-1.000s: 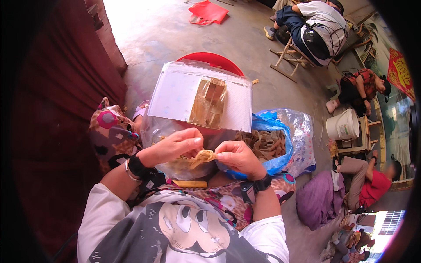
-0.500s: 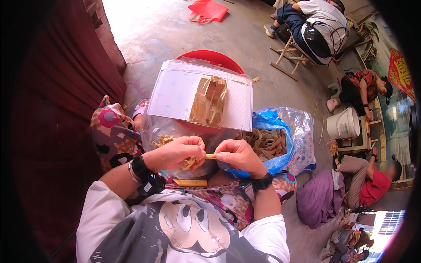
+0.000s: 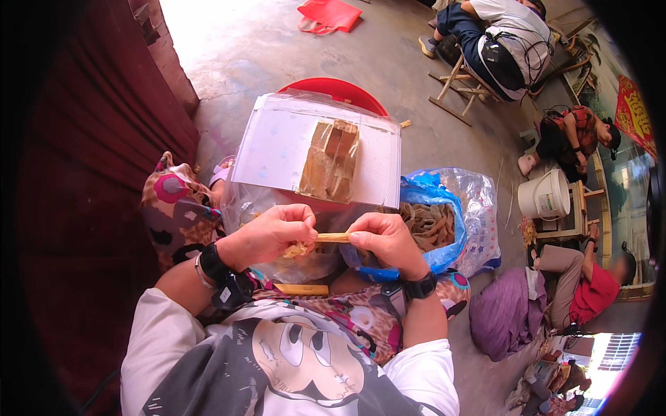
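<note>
A pale yellow, narrow folded strip (image 3: 333,237) stretches between my two hands above my lap. My left hand (image 3: 276,230) pinches its left end, with a crumpled yellowish bunch (image 3: 297,249) showing under the fingers. My right hand (image 3: 383,237) grips the other end between thumb and fingers. Just beyond that hand, a blue plastic bag (image 3: 454,244) holds many brown, limp strips (image 3: 431,225). Clear plastic sheeting lies under and beyond my left hand. What the strip is made of, I cannot tell.
Ahead, a brown block (image 3: 330,161) wrapped in clear film rests on a white board (image 3: 270,156) over a red basin (image 3: 340,88). A yellow bar (image 3: 301,289) lies across my lap. At right are a white bucket (image 3: 543,195) and several seated people; a red bag (image 3: 329,15) lies far ahead.
Both hands have risen slightly and moved a little apart, so more of the strip shows between them. At the right, a seated person's arms have shifted.
</note>
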Motion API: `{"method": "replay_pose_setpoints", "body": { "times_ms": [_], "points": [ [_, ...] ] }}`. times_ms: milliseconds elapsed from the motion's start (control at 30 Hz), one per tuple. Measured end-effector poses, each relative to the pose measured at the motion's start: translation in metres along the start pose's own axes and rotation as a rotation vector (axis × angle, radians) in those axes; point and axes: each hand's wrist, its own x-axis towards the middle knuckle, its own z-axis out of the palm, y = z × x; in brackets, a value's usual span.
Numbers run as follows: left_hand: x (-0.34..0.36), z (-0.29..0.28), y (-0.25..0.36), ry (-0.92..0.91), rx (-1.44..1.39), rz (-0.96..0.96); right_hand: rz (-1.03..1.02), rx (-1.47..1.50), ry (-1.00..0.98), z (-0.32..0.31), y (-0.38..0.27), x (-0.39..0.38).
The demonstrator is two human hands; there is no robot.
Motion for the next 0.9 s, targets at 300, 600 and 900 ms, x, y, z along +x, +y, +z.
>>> {"method": "replay_pose_setpoints", "body": {
  "times_ms": [300, 600, 900],
  "points": [
    [-0.002, 0.005, 0.026, 0.175, 1.009, 0.372, 0.054, -0.104, 0.017, -0.009, -0.008, 0.006],
    [0.029, 0.002, 0.037, 0.533, 1.873, 1.195, -0.44, -0.571, 0.556, -0.003, 0.008, 0.046],
    [0.018, -0.009, 0.032, 0.624, 2.027, 0.915, -0.26, -1.093, 0.689, 0.001, 0.018, 0.045]
  ]
}}
